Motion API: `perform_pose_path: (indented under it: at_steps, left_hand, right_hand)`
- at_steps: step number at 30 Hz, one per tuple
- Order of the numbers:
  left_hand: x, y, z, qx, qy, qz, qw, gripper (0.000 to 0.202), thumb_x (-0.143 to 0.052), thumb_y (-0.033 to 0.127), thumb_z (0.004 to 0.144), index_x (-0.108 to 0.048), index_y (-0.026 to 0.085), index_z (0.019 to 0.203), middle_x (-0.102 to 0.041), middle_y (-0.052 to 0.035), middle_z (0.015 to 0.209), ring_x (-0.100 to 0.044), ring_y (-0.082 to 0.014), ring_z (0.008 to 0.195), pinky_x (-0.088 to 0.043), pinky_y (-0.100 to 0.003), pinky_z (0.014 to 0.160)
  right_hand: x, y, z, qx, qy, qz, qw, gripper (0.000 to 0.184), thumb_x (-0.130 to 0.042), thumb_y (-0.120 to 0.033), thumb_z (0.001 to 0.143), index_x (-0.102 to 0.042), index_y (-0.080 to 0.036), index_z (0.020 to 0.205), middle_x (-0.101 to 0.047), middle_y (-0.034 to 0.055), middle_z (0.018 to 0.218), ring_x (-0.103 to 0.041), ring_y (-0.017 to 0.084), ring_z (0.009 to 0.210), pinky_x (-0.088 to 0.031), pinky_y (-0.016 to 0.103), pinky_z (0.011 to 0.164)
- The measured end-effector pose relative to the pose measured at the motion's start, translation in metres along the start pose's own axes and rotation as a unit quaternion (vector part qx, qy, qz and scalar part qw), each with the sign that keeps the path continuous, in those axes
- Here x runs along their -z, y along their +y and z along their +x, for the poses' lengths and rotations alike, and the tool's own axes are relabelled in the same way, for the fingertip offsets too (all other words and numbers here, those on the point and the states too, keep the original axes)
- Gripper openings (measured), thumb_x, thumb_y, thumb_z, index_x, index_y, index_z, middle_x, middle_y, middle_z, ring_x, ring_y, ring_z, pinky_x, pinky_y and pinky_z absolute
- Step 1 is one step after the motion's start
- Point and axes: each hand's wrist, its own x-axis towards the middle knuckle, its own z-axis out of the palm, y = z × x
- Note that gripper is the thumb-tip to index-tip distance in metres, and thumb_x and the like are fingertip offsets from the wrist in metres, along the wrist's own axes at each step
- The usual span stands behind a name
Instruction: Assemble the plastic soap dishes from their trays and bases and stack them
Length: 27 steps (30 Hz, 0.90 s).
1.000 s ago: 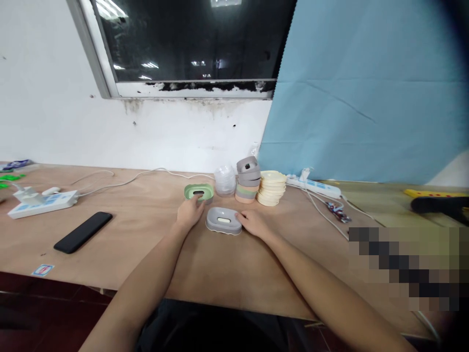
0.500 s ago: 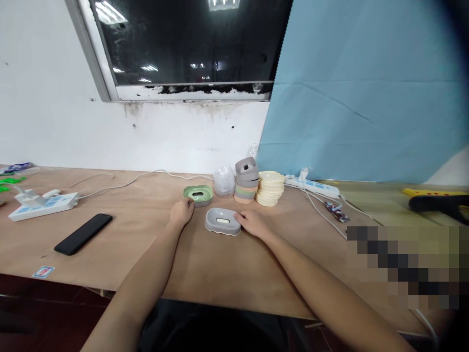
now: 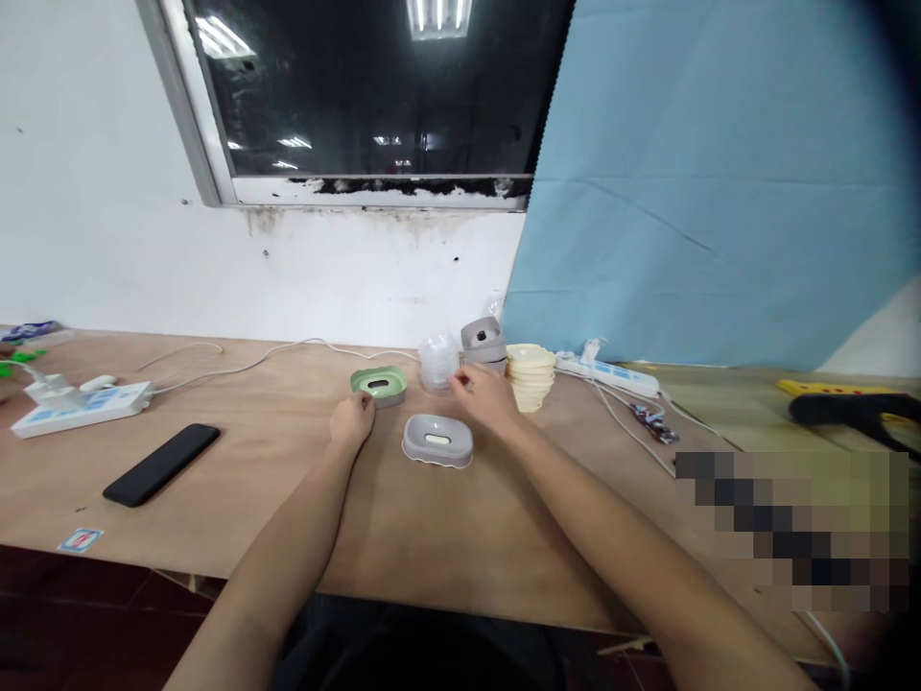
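A black phone point(image 3: 161, 464) is seen on the wooden table point(image 3: 288, 499). The left hand point(image 3: 352, 422) is rested just beside a green soap dish point(image 3: 378, 386), fingers curled together. A grey soap dish point(image 3: 437, 440) is laid nearer. The right hand point(image 3: 484, 392) is stretched against a stack of dishes point(image 3: 484, 341); whether its fingers grip cannot be told.

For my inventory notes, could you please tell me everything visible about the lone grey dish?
The grey dish is an oval, plastic-looking soap dish with a wavy lower edge and a pale oval slot in its sunken top. It lies flat on the wooden table, between the left hand and right hand; neither touches it.
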Motion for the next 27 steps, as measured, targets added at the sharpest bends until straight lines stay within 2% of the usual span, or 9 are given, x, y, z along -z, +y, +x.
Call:
perform_pose_path:
  at_steps: [3, 7, 11, 16, 19, 22, 25, 27]
  left_hand:
    - [0.0, 0.0, 0.0, 0.008, -0.003, -0.016, 1.0, 0.037, -0.049, 0.045, 0.087, -0.06, 0.025, 0.116, -0.071, -0.0073, 0.099, -0.064, -0.0273, 0.097, -0.048, -0.034, 0.078]
    - [-0.003, 0.0, 0.001, 0.005, -0.011, -0.02, 1.0, 0.052, -0.05, 0.049, 0.087, -0.05, 0.022, 0.131, -0.07, -0.0089, 0.106, -0.064, -0.0268, 0.102, -0.047, -0.034, 0.082]
    - [-0.006, 0.001, 0.002, -0.007, -0.012, -0.014, 1.0, 0.058, -0.051, 0.05, 0.086, -0.047, 0.017, 0.133, -0.065, -0.0132, 0.118, -0.061, -0.028, 0.109, -0.046, -0.035, 0.087]
    - [-0.006, 0.002, 0.002, -0.036, -0.013, -0.005, 0.999, 0.049, -0.051, 0.05, 0.086, -0.055, 0.018, 0.124, -0.064, -0.0136, 0.12, -0.06, -0.0287, 0.111, -0.046, -0.036, 0.088]
    - [-0.007, 0.001, 0.002, -0.044, -0.006, -0.023, 0.999, 0.047, -0.052, 0.048, 0.086, -0.056, 0.018, 0.121, -0.063, -0.0132, 0.121, -0.058, -0.028, 0.112, -0.045, -0.036, 0.091]
    - [-0.008, 0.001, 0.001, -0.051, 0.015, -0.056, 0.997, 0.05, -0.055, 0.046, 0.085, -0.053, 0.015, 0.124, -0.059, -0.0146, 0.126, -0.056, -0.0275, 0.115, -0.044, -0.036, 0.094]
    - [-0.008, 0.003, 0.002, -0.073, 0.055, -0.124, 0.988, 0.05, -0.056, 0.044, 0.085, -0.051, 0.015, 0.126, -0.057, -0.0143, 0.127, -0.059, -0.0243, 0.108, -0.045, -0.034, 0.093]
    - [-0.007, 0.007, 0.001, -0.089, 0.076, -0.187, 0.975, 0.048, -0.052, 0.045, 0.088, -0.051, 0.016, 0.126, -0.058, -0.0123, 0.125, -0.061, -0.0205, 0.1, -0.048, -0.032, 0.089]
  right_hand:
    - [-0.005, -0.011, 0.037, 0.06, -0.022, 0.02, 0.998, 0.023, -0.046, -0.032, 0.092, -0.065, -0.019, 0.096, -0.063, 0.0078, 0.105, -0.058, 0.019, 0.091, -0.04, 0.028, 0.077]
    - [-0.021, -0.011, 0.069, 0.063, -0.082, -0.038, 0.994, 0.031, -0.043, -0.028, 0.093, -0.058, -0.018, 0.118, -0.053, 0.0106, 0.126, -0.059, 0.021, 0.096, -0.043, 0.031, 0.082]
    - [-0.03, -0.007, 0.078, 0.039, -0.149, -0.127, 0.98, 0.034, -0.037, -0.029, 0.095, -0.056, -0.021, 0.122, -0.053, 0.0122, 0.123, -0.06, 0.023, 0.093, -0.044, 0.033, 0.076]
    - [-0.036, -0.001, 0.082, 0.011, -0.165, -0.151, 0.975, 0.031, -0.035, -0.029, 0.096, -0.06, -0.021, 0.111, -0.054, 0.0116, 0.113, -0.06, 0.021, 0.085, -0.041, 0.03, 0.069]
    - [-0.035, -0.002, 0.088, 0.011, -0.136, -0.119, 0.983, 0.027, -0.037, -0.027, 0.095, -0.062, -0.021, 0.102, -0.055, 0.0096, 0.107, -0.058, 0.019, 0.084, -0.04, 0.029, 0.068]
    - [-0.023, -0.01, 0.084, 0.04, -0.055, -0.027, 0.997, 0.028, -0.034, -0.027, 0.097, -0.061, -0.019, 0.099, -0.055, 0.0089, 0.102, -0.056, 0.019, 0.089, -0.041, 0.03, 0.076]
    - [-0.006, -0.02, 0.056, 0.074, 0.031, 0.112, 0.99, 0.029, -0.034, -0.033, 0.097, -0.059, -0.018, 0.097, -0.056, 0.0089, 0.099, -0.054, 0.021, 0.095, -0.042, 0.033, 0.085]
    - [0.002, -0.023, 0.023, 0.047, 0.051, 0.189, 0.979, 0.029, -0.038, -0.041, 0.095, -0.057, -0.019, 0.097, -0.056, 0.0089, 0.099, -0.055, 0.021, 0.092, -0.045, 0.035, 0.082]
